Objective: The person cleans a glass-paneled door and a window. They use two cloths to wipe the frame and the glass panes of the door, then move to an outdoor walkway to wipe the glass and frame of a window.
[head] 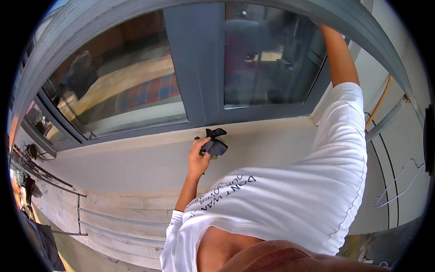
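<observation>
My left hand [199,157] grips a crumpled bundle of dark cloth [216,147] with some green showing at its edges. It is held in front of the pale wall, just below the ledge under the window. My right arm [341,56] reaches up along the right side of the window. The right hand itself is hidden behind a curved grey bar [377,37], so what it touches cannot be seen. Between the two arms is a window pane [268,68] in a grey frame [197,68], with hazy reflections on the glass.
A second pane [136,74] at left shows a checked cloth behind or reflected in it. A wire hanger [399,187] hangs at right near a yellow hose or cable [380,98]. Metal rails [122,219] run along the lower left, with dark fabric [47,243] beside them.
</observation>
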{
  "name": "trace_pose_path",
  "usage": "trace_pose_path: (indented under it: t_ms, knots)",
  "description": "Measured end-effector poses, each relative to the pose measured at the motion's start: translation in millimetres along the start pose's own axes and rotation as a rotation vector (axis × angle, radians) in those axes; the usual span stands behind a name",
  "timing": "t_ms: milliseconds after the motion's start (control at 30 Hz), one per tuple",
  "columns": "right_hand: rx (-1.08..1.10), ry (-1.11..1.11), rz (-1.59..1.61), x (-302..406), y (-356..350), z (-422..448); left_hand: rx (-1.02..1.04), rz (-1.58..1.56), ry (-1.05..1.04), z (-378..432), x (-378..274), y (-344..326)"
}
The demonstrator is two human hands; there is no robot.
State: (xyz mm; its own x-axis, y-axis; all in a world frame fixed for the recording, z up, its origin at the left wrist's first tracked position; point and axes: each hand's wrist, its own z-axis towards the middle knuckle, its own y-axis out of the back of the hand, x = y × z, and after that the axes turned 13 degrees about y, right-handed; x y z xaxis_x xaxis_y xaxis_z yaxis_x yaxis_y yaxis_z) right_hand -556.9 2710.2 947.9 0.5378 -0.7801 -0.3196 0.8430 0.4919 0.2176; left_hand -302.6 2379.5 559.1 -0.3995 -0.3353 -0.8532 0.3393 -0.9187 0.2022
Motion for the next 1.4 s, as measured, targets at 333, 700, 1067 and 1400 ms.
trace_pose_path:
  t_ms: [333,700,1067,1400]
  knots:
    - [-0.076,-0.791,-0.492,-114,3,-159,-0.125,-0.138,0.132,-18,42,-12]
    - [-0.226,-1.256,-0.042,39,-47,-407,-0.25,-0.279,0.4,-47,44,-3]
    - [-0.254,-2.041,0.345,228,-101,-279,-0.316,-0.316,0.478,-91,41,37]
    - [-0.426,-1.015,1.048,250,-51,-125,-0.451,-0.32,0.557,-112,48,72]
